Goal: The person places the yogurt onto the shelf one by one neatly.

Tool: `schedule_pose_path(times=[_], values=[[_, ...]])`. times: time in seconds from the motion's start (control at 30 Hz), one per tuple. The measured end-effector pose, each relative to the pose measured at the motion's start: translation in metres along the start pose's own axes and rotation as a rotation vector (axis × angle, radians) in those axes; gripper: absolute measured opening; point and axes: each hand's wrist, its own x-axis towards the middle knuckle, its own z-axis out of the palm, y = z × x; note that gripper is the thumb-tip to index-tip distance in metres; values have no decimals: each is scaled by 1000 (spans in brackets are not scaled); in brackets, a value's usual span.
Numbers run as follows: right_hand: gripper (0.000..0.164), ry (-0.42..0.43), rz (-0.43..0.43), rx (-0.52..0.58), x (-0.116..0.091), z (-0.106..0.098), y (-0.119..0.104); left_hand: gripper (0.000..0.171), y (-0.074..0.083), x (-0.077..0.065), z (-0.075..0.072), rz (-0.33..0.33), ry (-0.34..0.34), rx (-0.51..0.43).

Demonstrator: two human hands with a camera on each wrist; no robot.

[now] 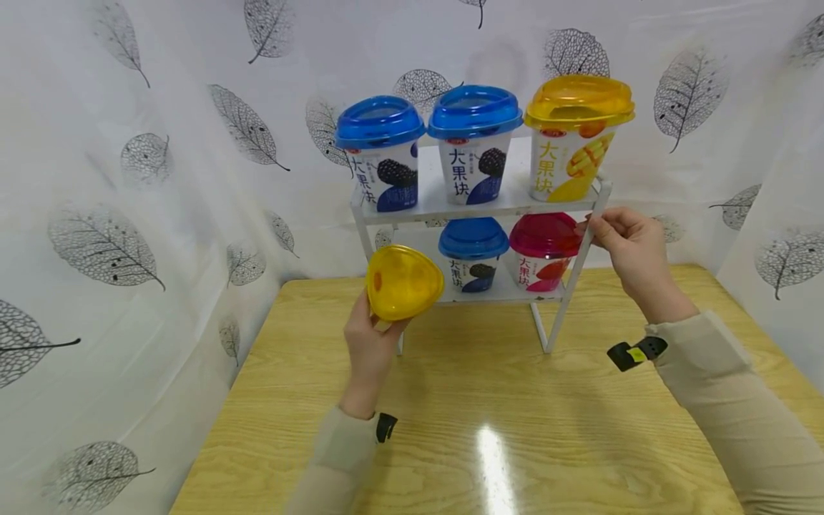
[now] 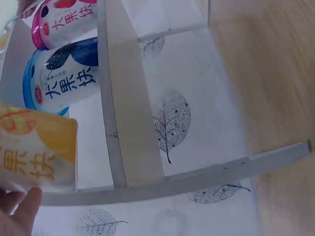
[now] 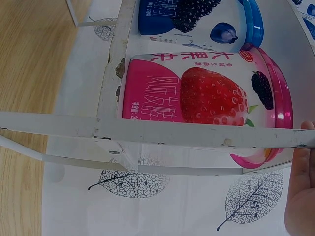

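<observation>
My left hand (image 1: 370, 340) grips a yogurt cup with a yellow lid (image 1: 404, 282), its lid tilted toward the head camera. In the left wrist view this yellow-and-white cup (image 2: 42, 152) overlaps the left end of the lower shelf. On the right, my right hand (image 1: 634, 250) holds the side post of the white two-tier rack (image 1: 476, 212), thumb in front. Close to those fingers a pink-lidded strawberry yogurt cup (image 1: 543, 250) stands on the lower shelf. Beside it is a blue-lidded blackberry cup (image 1: 474, 254).
The upper shelf bears two blue-lidded yogurt cups (image 1: 380, 154) (image 1: 475, 143) and a yellow-lidded one (image 1: 576, 136). Beneath the rack is a wood-grain table (image 1: 450, 400). A white leaf-patterned curtain (image 1: 161, 107) hangs behind and at the sides.
</observation>
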Motion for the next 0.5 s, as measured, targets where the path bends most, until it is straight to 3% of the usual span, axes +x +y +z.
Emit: schedule_pose_path(times=[0.2, 0.5], values=[[10, -4, -1, 3, -1, 1, 0, 63, 4, 4, 16, 15, 50, 110], [9, 5, -18, 37, -1, 2, 1, 66, 5, 4, 40, -142, 161, 152]])
